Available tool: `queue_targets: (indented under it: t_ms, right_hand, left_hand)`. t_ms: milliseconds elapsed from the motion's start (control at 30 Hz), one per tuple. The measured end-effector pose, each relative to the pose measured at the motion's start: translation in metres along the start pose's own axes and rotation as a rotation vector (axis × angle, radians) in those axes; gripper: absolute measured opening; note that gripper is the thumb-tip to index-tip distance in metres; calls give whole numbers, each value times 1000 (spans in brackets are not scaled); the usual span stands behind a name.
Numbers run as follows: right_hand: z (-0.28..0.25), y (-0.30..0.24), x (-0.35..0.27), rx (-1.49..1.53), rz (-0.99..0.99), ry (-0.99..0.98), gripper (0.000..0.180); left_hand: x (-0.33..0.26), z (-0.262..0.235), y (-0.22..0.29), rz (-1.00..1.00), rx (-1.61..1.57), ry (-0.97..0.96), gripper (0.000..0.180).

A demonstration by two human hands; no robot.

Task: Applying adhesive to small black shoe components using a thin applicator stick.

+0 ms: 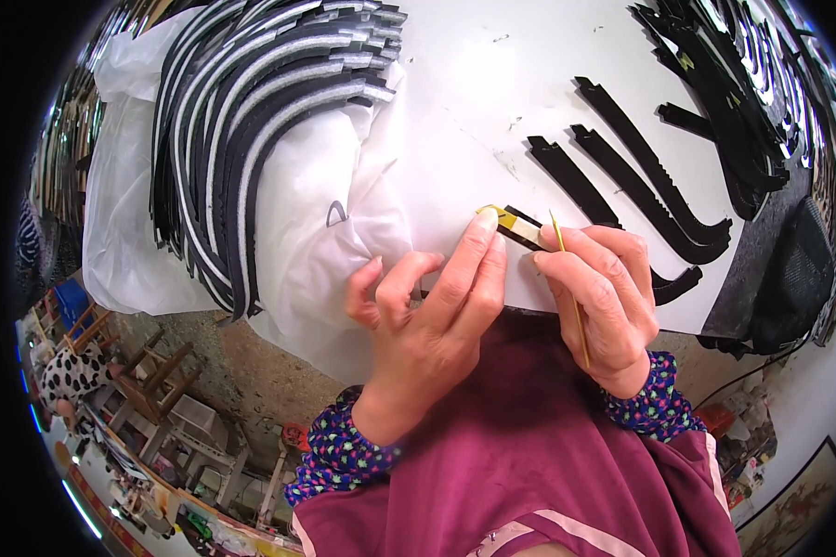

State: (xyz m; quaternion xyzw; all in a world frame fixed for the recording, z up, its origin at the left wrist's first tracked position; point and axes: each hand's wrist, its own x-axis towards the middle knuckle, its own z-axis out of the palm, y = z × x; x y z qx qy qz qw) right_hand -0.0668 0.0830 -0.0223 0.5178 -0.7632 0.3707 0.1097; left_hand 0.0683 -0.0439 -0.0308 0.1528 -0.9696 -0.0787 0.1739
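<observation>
At the table's near edge a short black strip [527, 239] bears a pale patch and a shiny yellow piece [505, 217] at its upper left end. My left hand [432, 302] has its index and middle fingertips pressed on that end, its other fingers curled beside it. Between the fingers of my right hand [604, 292] a thin yellow stick [576, 311] slants, its pointed end up. The thumb and index fingertip of that hand also touch the right part of the strip. Several curved black strips [641, 186] with notched edges lie to the right of my hands.
Left, a thick stack of curved black-and-white strips [251, 121] rests on crumpled white plastic sheeting [125, 195]. More black pieces [715, 102] pile up at the far right of the white table [474, 111]. A black mesh bag [794, 274] sits at its right edge. Wooden stools [158, 376] stand below left.
</observation>
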Motion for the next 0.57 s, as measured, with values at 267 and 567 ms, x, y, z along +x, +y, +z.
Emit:
queue_targets:
  t_ms: [267, 567]
  right_hand:
    - [1, -1, -1, -26, -14, 8, 28]
    - [0, -1, -3, 9, 15, -3, 31]
  left_hand:
    - [1, -1, 0, -3, -7, -3, 27]
    - [0, -1, 0, 1, -1, -3, 26]
